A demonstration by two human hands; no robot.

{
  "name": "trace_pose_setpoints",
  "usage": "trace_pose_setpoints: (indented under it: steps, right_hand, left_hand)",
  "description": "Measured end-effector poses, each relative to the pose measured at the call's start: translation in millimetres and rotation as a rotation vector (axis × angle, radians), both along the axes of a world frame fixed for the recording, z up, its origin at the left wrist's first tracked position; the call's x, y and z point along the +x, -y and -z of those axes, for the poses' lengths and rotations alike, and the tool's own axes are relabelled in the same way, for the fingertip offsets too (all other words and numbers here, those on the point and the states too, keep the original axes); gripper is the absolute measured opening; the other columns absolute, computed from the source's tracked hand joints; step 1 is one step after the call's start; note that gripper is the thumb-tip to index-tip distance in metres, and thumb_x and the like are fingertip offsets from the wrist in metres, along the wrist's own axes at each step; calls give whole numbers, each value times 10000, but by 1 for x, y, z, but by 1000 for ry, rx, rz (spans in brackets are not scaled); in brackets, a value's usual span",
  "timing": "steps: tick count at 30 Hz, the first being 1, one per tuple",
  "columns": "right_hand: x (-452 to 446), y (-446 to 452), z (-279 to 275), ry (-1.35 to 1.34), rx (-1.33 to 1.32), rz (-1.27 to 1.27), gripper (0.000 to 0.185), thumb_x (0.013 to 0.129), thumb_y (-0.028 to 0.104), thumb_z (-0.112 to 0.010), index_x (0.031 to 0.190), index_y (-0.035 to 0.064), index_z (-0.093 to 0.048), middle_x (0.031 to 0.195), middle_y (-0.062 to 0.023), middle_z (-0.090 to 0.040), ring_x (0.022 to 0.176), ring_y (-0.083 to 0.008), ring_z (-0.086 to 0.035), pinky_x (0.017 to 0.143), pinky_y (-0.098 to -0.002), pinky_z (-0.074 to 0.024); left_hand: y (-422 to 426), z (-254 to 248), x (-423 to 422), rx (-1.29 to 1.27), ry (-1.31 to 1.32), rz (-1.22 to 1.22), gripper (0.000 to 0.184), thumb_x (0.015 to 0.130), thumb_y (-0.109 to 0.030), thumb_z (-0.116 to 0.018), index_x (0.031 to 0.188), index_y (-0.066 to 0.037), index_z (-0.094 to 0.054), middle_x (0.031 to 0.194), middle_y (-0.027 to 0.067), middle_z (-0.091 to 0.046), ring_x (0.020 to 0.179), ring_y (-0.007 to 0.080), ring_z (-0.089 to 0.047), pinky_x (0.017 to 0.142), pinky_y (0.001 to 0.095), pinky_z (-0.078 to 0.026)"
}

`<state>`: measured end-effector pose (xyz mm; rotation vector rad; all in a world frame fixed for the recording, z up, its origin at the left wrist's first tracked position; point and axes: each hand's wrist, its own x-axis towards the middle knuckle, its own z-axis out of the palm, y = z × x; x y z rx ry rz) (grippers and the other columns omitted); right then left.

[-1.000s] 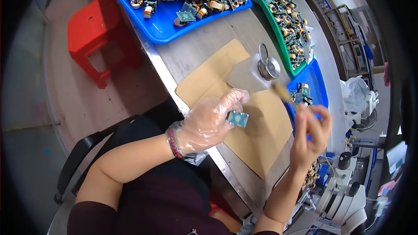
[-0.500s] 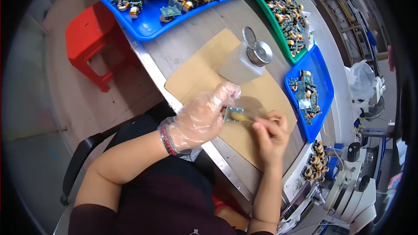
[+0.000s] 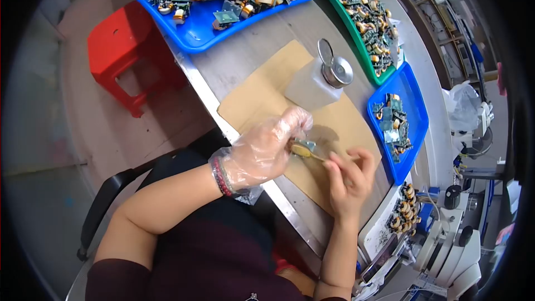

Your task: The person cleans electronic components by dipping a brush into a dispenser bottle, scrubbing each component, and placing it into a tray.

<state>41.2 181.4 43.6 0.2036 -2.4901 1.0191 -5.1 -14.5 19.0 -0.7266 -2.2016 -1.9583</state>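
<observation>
My left hand (image 3: 262, 150), in a clear plastic glove, is closed around a small circuit board (image 3: 310, 145), most of it hidden by the fingers and the tool. Bare, my right hand (image 3: 352, 181) pinches the thin handle of a small brush (image 3: 301, 150). The brush's yellowish head lies over the board, close to the left fingertips. Both hands are above a brown cardboard sheet (image 3: 251, 97). Just beyond them stands a white square bottle (image 3: 312, 86) with a metal top, its round lid flipped up.
A blue tray (image 3: 195, 42) heaped with circuit boards is at the far left. A green tray (image 3: 356, 39) of boards and a smaller blue tray (image 3: 415, 111) lie to the right. Ring-shaped coils (image 3: 405, 209) sit at the right edge, a red stool (image 3: 120, 39) at the left.
The board in my left hand has tipped, so its flat green face no longer shows. The brush head has shifted slightly toward the left fingertips. The whole view has moved a little.
</observation>
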Motion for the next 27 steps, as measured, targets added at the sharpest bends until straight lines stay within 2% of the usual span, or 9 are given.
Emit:
trace_pose_setpoints:
  steps: [5, 8, 11, 15, 17, 18, 20, 22, 27]
  right_hand:
    - [4, -45, 5, 45, 71, 128, 114, 677, 22, -748, 779, 30, -695, 966, -73, -507, 635, -99, -490, 561, -220, -417]
    - [2, 2, -13, 49, 151, 42, 130, 684, 30, -742, 808, 17, -705, 1011, -89, -512, 688, -111, -529, 573, -219, -428]
    - [-1, -27, -2, 239, -59, 105, 126, 692, 30, -738, 812, 11, -703, 1014, -102, -517, 809, -157, -567, 602, -217, -448]
    - [5, -32, -3, 30, 22, 11, 142, 683, 14, -747, 819, 17, -705, 1009, -82, -516, 635, -88, -518, 569, -209, -439]
    - [1, 4, -17, 138, 45, 10, 157, 680, 22, -753, 830, 32, -710, 980, -65, -524, 644, -86, -515, 564, -200, -415]
    - [-4, 7, -14, 221, -141, -1, 164, 676, 34, -758, 834, 46, -715, 954, -51, -528, 682, -93, -517, 560, -191, -396]
    - [-12, -12, -27, 79, 33, -16, 127, 688, 32, -745, 810, 47, -711, 937, -55, -530, 731, -100, -522, 561, -195, -399]
    - [-22, -22, -48, -32, -78, 39, 72, 721, 7, -704, 791, 21, -693, 927, -79, -521, 787, -110, -514, 568, -197, -398]
    - [-71, 7, -76, -288, 244, 114, 95, 738, 80, -721, 811, 26, -694, 898, -79, -538, 789, -158, -559, 651, -253, -453]
  left_hand:
    - [1, -1, -4, 7, 5, -10, 374, 684, 147, -415, 1007, -41, -435, 801, 174, -568, 800, 377, -587, 691, 417, -456]
    - [1, -2, -2, -9, 51, 0, 358, 688, 149, -412, 993, -35, -445, 810, 174, -572, 803, 387, -581, 697, 421, -458]
    - [0, -4, -4, -22, 30, -8, 359, 679, 155, -414, 982, -35, -449, 815, 170, -573, 804, 383, -582, 692, 411, -458]
    - [2, 0, -2, 2, -26, -12, 365, 685, 145, -427, 995, -46, -447, 803, 158, -583, 818, 380, -587, 685, 417, -457]
    - [1, -2, -1, -83, 28, -20, 352, 683, 149, -426, 983, -33, -444, 813, 159, -588, 833, 379, -588, 687, 424, -456]
    - [2, -2, -1, -116, 21, -31, 392, 689, 143, -435, 1038, -35, -454, 856, 170, -603, 842, 382, -588, 703, 426, -464]
    - [1, 3, -2, -61, -7, -8, 430, 692, 139, -438, 1080, -47, -456, 893, 178, -605, 843, 384, -588, 714, 425, -470]
    - [5, -1, -1, -44, -2, 33, 520, 705, 115, -450, 1187, -80, -445, 998, 191, -600, 871, 382, -580, 778, 426, -472]
    - [-1, 7, -3, -120, -129, -12, 391, 685, 59, -516, 1059, -53, -531, 929, 154, -612, 853, 346, -587, 774, 408, -467]
